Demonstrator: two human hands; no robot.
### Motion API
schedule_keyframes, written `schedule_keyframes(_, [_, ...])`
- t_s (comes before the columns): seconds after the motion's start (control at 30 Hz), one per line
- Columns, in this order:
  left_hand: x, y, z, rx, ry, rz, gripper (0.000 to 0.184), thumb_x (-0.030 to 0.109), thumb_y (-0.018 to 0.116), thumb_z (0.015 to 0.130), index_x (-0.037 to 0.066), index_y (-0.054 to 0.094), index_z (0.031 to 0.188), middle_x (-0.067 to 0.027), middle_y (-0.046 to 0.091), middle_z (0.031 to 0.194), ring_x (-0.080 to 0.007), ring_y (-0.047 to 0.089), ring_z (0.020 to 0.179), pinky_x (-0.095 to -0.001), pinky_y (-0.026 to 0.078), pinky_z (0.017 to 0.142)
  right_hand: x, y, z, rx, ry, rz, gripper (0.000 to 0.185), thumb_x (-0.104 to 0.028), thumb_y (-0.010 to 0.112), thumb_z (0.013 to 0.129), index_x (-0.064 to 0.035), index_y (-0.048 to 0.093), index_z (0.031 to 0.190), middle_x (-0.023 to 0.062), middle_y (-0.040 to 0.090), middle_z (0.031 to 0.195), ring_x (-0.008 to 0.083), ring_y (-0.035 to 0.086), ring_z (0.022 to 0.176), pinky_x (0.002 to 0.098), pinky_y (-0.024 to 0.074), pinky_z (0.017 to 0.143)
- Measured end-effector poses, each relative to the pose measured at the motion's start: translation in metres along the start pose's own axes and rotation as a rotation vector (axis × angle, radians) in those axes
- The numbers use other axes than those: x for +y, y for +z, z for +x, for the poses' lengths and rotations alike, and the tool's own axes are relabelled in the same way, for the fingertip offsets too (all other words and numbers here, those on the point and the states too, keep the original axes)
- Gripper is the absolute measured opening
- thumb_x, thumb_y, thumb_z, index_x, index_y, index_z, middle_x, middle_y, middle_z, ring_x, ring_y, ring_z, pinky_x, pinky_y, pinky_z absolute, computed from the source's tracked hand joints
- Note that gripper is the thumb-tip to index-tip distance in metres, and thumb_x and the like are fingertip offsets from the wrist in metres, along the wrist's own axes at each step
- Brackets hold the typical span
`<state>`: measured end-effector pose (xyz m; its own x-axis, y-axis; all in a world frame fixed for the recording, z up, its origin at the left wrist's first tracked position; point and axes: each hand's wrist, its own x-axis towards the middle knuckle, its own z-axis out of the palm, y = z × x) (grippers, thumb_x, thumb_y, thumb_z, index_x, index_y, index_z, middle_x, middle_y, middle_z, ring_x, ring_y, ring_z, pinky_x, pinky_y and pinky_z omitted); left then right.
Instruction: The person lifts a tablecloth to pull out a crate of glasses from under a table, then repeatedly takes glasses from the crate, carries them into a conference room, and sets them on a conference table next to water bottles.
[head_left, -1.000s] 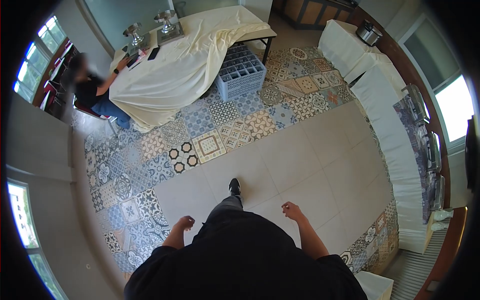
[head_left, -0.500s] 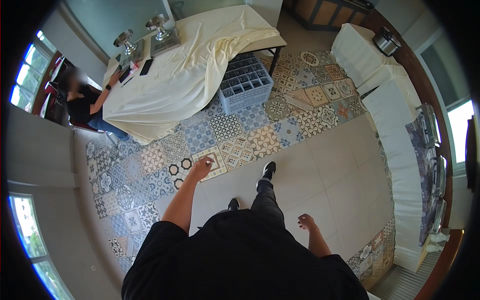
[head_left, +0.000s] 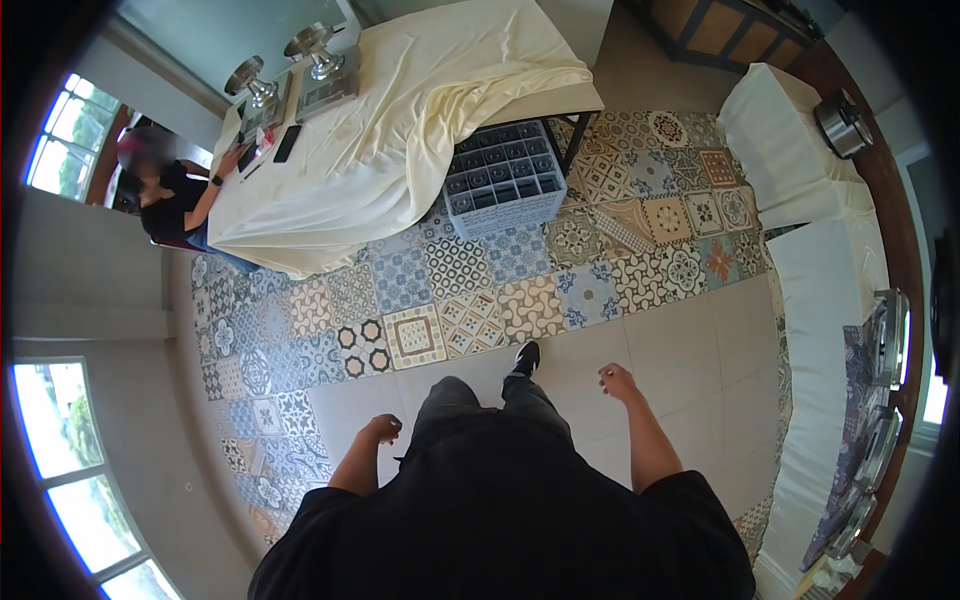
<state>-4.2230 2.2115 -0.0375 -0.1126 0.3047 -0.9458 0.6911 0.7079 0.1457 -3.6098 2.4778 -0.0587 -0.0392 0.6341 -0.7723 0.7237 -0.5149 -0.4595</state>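
Observation:
My left hand (head_left: 382, 429) hangs low beside my left thigh, its fingers loosely curled in, and I see nothing held. My right hand (head_left: 616, 381) swings out in front on the right, fingers bent inward with nothing visible in them. Both hang above the plain grey floor tiles (head_left: 670, 350), touching nothing. Ahead, a blue-grey glass rack (head_left: 508, 212) with several glasses in its compartments stands on patterned tiles (head_left: 415, 335), partly under the table. A cream satin cloth (head_left: 340, 190) drapes that table in loose folds and leaves its right end bare.
On the table are two metal stands (head_left: 325, 70) and a phone (head_left: 287, 143). A person (head_left: 175, 200) sits at its left end, hands on the table. Along the right wall, a white-draped counter (head_left: 815, 300) carries chafing dishes (head_left: 890, 340) and a steel pot (head_left: 842, 125).
My left hand has swung back toward my body, while my right hand has swung forward. My legs have changed position in a step. The table and rack sit slightly differently in view.

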Motion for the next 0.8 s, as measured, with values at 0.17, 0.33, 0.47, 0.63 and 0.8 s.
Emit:
schedule_keyframes(0.17, [0.081,-0.031,0.013,0.25,0.1,-0.383,0.027,0.024,0.061,0.1,0.01,0.073,0.121,-0.0133,0.076,0.084,-0.0207,0.074,0.07,-0.0377,0.061,0.068,-0.041,-0.08,0.081,0.078,-0.004,-0.051,0.019,-0.025,0.061,0.1,-0.0106,0.071,0.108,0.0099,0.077,0.088,0.0204,0.073,0.069,0.037,0.0598,0.07])
schedule_keyframes(0.33, [0.144,-0.068,0.048,0.299,0.22,-0.469,0.025,0.023,0.063,0.1,0.01,0.073,0.118,-0.0114,0.075,0.081,-0.019,0.071,0.065,-0.0366,0.059,0.066,-0.099,-0.1,0.131,0.022,-0.016,-0.184,0.02,-0.023,0.059,0.102,-0.008,0.07,0.111,0.0088,0.076,0.088,0.0175,0.071,0.067,0.0328,0.0572,0.063])
schedule_keyframes(0.47, [0.166,-0.091,0.097,0.281,0.231,-0.49,0.025,0.024,0.064,0.098,0.011,0.073,0.118,-0.0113,0.074,0.079,-0.0202,0.07,0.064,-0.0373,0.058,0.066,-0.119,-0.08,0.183,-0.026,-0.13,-0.294,0.022,-0.022,0.059,0.103,-0.0068,0.07,0.114,0.0082,0.075,0.089,0.0164,0.07,0.067,0.0318,0.0569,0.061])
schedule_keyframes(0.63, [0.178,-0.125,0.163,0.292,0.228,-0.492,0.024,0.024,0.065,0.097,0.012,0.074,0.115,-0.0158,0.076,0.086,-0.0277,0.075,0.075,-0.0412,0.059,0.073,-0.186,-0.059,0.196,-0.157,-0.128,-0.338,0.026,-0.026,0.062,0.097,-0.0091,0.071,0.114,0.0177,0.076,0.107,0.0343,0.073,0.104,0.0437,0.056,0.092])
schedule_keyframes(0.8, [0.212,-0.187,0.234,0.365,0.319,-0.417,0.024,0.023,0.065,0.094,0.01,0.074,0.112,-0.0205,0.077,0.096,-0.0371,0.075,0.093,-0.0465,0.059,0.082,-0.249,-0.048,0.214,-0.175,-0.148,-0.318,0.022,-0.022,0.06,0.1,-0.0088,0.071,0.113,0.0139,0.077,0.098,0.0308,0.075,0.096,0.0427,0.057,0.089])
